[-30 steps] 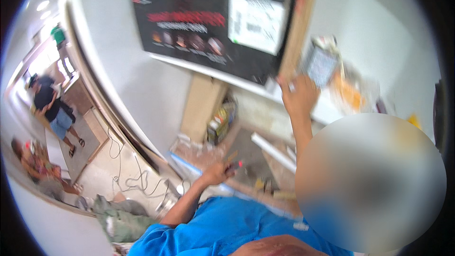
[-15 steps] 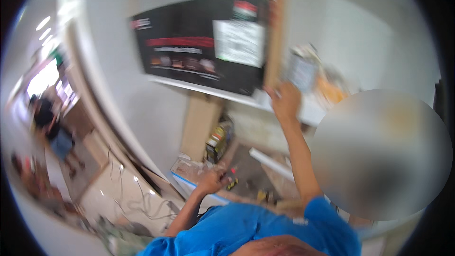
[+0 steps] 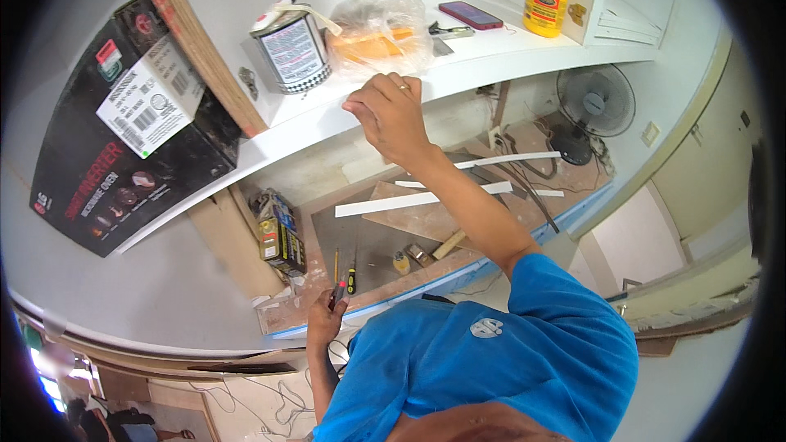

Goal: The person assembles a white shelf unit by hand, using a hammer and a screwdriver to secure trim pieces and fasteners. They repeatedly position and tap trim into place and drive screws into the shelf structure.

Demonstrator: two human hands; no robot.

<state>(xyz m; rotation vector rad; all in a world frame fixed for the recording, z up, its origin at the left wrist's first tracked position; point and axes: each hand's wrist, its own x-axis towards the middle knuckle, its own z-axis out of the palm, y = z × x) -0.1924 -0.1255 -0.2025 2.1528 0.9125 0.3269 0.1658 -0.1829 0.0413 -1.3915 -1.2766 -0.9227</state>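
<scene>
My right hand (image 3: 393, 119) is raised at the front edge of the white shelf (image 3: 458, 65), its fingers curled in and pressed together; whatever they may pinch is hidden. Just behind it lies a clear plastic bag (image 3: 381, 37) with something orange inside. A grey metal can (image 3: 291, 53) stands left of the bag, with a white-and-black marker-like stick on its top. Down at the counter's near left edge, my left hand (image 3: 325, 319) is closed around a small tool with a grey and red handle (image 3: 339, 293). Close beside it lies a black-and-yellow screwdriver (image 3: 352, 280).
A large black carton (image 3: 90, 172) sits left of a wooden upright (image 3: 196, 41). A phone (image 3: 471, 15) and a yellow tub (image 3: 546, 6) occupy the shelf. Below are white strips (image 3: 422, 200), a small yellow bottle (image 3: 401, 262), a boxed item (image 3: 280, 233) and a fan (image 3: 595, 102).
The view has swung right, and the picture is sharper. My right hand has gone from beside the wooden upright to in front of the plastic bag. My left hand stays low by the counter edge.
</scene>
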